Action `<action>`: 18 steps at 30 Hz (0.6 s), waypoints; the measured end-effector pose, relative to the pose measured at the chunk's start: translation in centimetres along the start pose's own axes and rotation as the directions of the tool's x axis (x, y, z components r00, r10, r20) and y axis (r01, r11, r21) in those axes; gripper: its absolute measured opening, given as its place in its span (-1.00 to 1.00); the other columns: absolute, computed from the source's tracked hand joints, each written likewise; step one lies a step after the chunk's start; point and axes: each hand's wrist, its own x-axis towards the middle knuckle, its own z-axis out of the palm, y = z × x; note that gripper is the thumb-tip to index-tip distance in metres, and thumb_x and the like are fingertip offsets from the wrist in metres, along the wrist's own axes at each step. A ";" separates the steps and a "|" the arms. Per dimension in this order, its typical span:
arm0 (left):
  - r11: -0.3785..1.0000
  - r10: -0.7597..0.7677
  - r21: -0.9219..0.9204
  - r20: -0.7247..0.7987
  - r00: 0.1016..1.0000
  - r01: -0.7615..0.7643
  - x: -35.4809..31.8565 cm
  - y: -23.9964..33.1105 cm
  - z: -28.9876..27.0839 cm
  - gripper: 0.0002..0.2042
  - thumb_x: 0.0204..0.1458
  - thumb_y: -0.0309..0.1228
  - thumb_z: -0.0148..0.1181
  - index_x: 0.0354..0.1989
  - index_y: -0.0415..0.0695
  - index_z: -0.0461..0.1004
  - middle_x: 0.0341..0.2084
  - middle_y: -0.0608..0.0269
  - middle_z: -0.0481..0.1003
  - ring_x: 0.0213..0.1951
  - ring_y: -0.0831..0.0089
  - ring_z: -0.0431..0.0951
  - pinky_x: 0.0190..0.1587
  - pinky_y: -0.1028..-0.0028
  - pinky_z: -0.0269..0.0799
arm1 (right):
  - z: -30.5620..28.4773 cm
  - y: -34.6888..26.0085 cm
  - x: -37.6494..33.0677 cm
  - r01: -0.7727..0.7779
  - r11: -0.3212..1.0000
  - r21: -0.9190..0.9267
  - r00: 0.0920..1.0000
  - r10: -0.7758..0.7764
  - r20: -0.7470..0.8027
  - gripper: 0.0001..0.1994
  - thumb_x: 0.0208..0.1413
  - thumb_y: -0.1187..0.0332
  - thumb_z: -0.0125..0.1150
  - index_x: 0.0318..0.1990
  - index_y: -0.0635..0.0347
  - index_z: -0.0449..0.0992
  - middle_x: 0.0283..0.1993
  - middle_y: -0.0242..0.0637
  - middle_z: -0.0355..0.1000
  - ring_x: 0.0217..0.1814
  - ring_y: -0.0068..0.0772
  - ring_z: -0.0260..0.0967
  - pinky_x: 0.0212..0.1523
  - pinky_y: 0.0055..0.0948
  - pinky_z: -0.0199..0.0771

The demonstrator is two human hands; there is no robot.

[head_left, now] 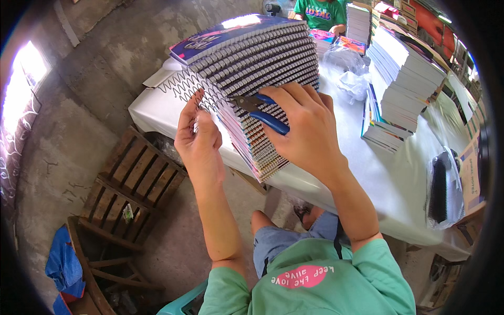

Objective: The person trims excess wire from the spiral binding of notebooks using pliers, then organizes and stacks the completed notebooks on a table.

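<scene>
Fingers of your left hand pinch the wire spiral at the notebook stack on the table; right hand grips blue-handled pliers.

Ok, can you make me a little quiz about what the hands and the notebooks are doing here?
1. True or false: the right hand holds blue-handled pliers.
2. What does the left hand pinch? A) a pencil B) the wire spiral at the end of the notebook stack C) a cup
3. Fill in: the stack lies on a table covered with a ______ cloth.

Key: 1 true. 2 B. 3 white.
</scene>
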 end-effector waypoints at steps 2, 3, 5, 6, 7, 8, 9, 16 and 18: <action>0.973 0.011 0.231 0.011 1.000 -0.013 0.0 0.1 0.6 -0.64 0.11 -0.19 0.15 -0.15 -0.28 0.42 -0.66 0.54 0.21 -0.67 0.79 0.04 -0.66 0.69 -0.15 | 0.0 0.0 0.1 -0.001 1.000 -0.004 1.000 0.001 0.003 -0.61 -0.28 0.37 0.30 -0.16 0.04 0.48 -0.26 -0.35 0.41 -0.16 -0.21 0.36 -0.17 -0.20 0.25; 0.964 0.081 0.256 -0.025 0.996 -0.072 0.2 0.0 1.0 -0.70 0.09 -0.21 0.17 -0.26 -0.25 0.45 -0.74 0.61 0.16 -0.70 0.82 0.03 -0.66 0.69 -0.18 | 0.1 0.0 0.1 -0.003 1.000 -0.006 1.000 0.003 0.000 -0.62 -0.29 0.33 0.32 -0.18 0.05 0.48 -0.28 -0.34 0.41 -0.18 -0.22 0.37 -0.18 -0.17 0.26; 0.942 0.126 0.321 -0.052 0.991 -0.103 0.1 0.0 1.1 -0.71 0.10 -0.22 0.17 -0.27 -0.25 0.46 -0.71 0.58 0.22 -0.70 0.82 0.04 -0.66 0.70 -0.17 | 0.1 -0.1 0.1 -0.003 1.000 -0.024 1.000 0.003 0.004 -0.64 -0.30 0.30 0.34 -0.23 0.07 0.49 -0.31 -0.32 0.41 -0.21 -0.22 0.38 -0.22 -0.16 0.28; 0.928 0.148 0.353 -0.064 0.987 -0.117 0.1 -0.1 1.2 -0.72 0.10 -0.23 0.17 -0.27 -0.25 0.46 -0.69 0.56 0.25 -0.70 0.82 0.05 -0.66 0.70 -0.16 | -0.1 -0.4 0.1 0.001 0.999 -0.042 1.000 0.000 0.012 -0.66 -0.30 0.30 0.34 -0.25 0.07 0.48 -0.33 -0.31 0.41 -0.24 -0.22 0.40 -0.24 -0.17 0.30; 0.921 0.171 0.367 -0.073 0.983 -0.132 0.0 -0.2 1.3 -0.72 0.10 -0.24 0.17 -0.27 -0.26 0.46 -0.67 0.53 0.28 -0.70 0.82 0.05 -0.66 0.70 -0.16 | -0.2 -0.5 0.1 0.004 0.998 -0.060 1.000 -0.003 0.021 -0.67 -0.30 0.31 0.33 -0.27 0.08 0.48 -0.35 -0.31 0.42 -0.26 -0.21 0.41 -0.26 -0.19 0.32; 0.912 0.193 0.382 -0.082 0.978 -0.148 -0.1 -0.3 1.5 -0.73 0.11 -0.25 0.16 -0.27 -0.26 0.46 -0.66 0.51 0.30 -0.70 0.82 0.05 -0.66 0.71 -0.15 | -0.1 -0.5 0.2 0.011 0.999 -0.046 1.000 -0.011 0.013 -0.69 -0.30 0.31 0.33 -0.29 0.08 0.48 -0.35 -0.30 0.42 -0.26 -0.21 0.41 -0.28 -0.20 0.34; 0.903 0.215 0.397 -0.091 0.972 -0.162 -0.1 -0.4 1.6 -0.73 0.11 -0.26 0.16 -0.27 -0.27 0.46 -0.64 0.49 0.33 -0.69 0.82 0.06 -0.67 0.71 -0.14 | 0.1 -0.3 0.3 0.018 0.999 -0.033 1.000 -0.018 0.005 -0.70 -0.30 0.32 0.33 -0.31 0.08 0.48 -0.35 -0.29 0.42 -0.27 -0.20 0.42 -0.29 -0.22 0.36; 0.951 0.186 0.270 -0.102 0.977 -0.152 0.1 -0.9 1.6 -0.73 0.09 -0.28 0.19 -0.26 -0.29 0.46 -0.63 0.45 0.38 -0.68 0.81 0.15 -0.67 0.73 -0.03 | -0.3 0.3 0.0 -0.146 0.984 0.099 0.971 0.123 0.203 -0.67 -0.29 0.38 0.29 -0.24 0.07 0.50 -0.35 -0.24 0.44 -0.23 -0.15 0.43 -0.25 -0.26 0.38; 0.954 0.175 0.264 -0.096 0.980 -0.144 0.0 -0.7 1.5 -0.72 0.10 -0.27 0.18 -0.24 -0.29 0.46 -0.61 0.44 0.39 -0.67 0.82 0.15 -0.67 0.73 -0.03 | -0.6 0.5 0.1 -0.053 0.996 0.074 0.993 0.045 0.111 -0.65 -0.29 0.38 0.30 -0.21 0.06 0.50 -0.32 -0.26 0.43 -0.19 -0.16 0.42 -0.18 -0.24 0.34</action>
